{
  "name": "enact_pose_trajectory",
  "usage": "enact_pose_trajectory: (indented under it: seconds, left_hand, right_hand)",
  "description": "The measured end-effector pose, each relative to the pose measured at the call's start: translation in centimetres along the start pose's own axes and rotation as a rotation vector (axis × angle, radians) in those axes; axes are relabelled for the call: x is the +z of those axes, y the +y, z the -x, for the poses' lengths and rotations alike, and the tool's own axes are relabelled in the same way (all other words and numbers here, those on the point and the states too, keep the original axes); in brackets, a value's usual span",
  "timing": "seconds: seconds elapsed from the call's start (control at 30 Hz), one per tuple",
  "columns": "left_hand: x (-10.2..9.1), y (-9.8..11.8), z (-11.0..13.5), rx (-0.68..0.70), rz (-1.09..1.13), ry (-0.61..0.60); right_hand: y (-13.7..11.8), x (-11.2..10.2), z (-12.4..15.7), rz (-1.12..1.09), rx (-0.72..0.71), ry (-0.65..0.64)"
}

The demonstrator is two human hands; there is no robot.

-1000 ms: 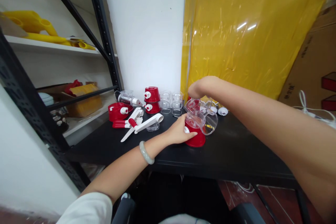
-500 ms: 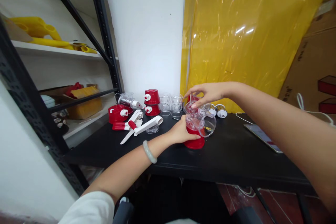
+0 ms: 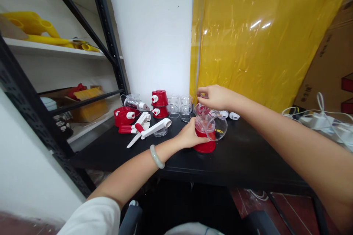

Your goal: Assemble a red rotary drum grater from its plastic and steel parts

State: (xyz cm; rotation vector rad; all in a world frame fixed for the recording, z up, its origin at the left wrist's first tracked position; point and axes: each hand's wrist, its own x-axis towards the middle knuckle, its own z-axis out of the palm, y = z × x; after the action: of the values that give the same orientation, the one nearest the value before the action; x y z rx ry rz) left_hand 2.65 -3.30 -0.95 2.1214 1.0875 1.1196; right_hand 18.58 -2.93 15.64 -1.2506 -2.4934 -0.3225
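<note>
A red base with a clear plastic housing [image 3: 210,126] on top stands on the black table [image 3: 248,158]. My left hand [image 3: 190,136], with a pale bangle on the wrist, is wrapped round the red base from the left. My right hand [image 3: 213,96] hovers just above the clear housing, fingers pinched on a small clear part I cannot make out. Both forearms reach in from the near edge.
To the left lie white crank handles [image 3: 150,129], red bases [image 3: 159,103], a metal drum [image 3: 134,103] and clear cups [image 3: 179,106]. A black metal shelf rack [image 3: 33,106] stands on the left, yellow plastic sheeting [image 3: 248,33] behind, white cables [image 3: 320,119] at the right.
My right hand drew up off the clear housing and closed into a pinch above it. My left hand kept its hold on the red base. The view shifted slightly.
</note>
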Motion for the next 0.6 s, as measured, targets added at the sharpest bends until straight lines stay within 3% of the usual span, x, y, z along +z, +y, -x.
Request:
enact_pose_trajectory:
  seconds: [0.1, 0.17, 0.27, 0.33, 0.4, 0.47, 0.53, 0.6]
  left_hand:
    - [-0.4, 0.2, 0.0, -0.019, -0.007, -0.026]
    - [-1.8, 0.5, 0.0, -0.044, 0.007, -0.052]
    - [-6.3, 1.2, 0.1, -0.014, -0.089, -0.030]
    - [-10.3, 1.5, 0.4, 0.022, -0.284, 0.056]
    - [-13.9, 1.2, 0.9, -0.020, -0.510, 0.089]
    - [-16.4, 0.3, 1.7, -0.125, -0.633, 0.039]
    - [-17.3, -1.0, 2.6, -0.210, -0.686, -0.002]
    - [-17.1, -2.1, 3.3, -0.248, -0.698, -0.023]
  right_hand:
    - [0.3, 0.2, 0.1, -0.024, -0.025, 0.008]
    - [0.4, 0.2, 0.1, -0.038, -0.030, 0.011]
    - [0.3, 0.4, 0.1, -0.037, -0.002, 0.011]
    - [0.2, 0.5, 0.0, -0.030, 0.039, 0.021]
    - [0.1, 0.7, -0.2, -0.022, 0.085, 0.042]
    - [0.0, 0.9, -0.3, -0.016, 0.112, 0.054]
    - [-0.1, 1.0, -0.4, -0.012, 0.123, 0.053]
    - [-0.1, 1.0, -0.4, -0.005, 0.133, 0.054]
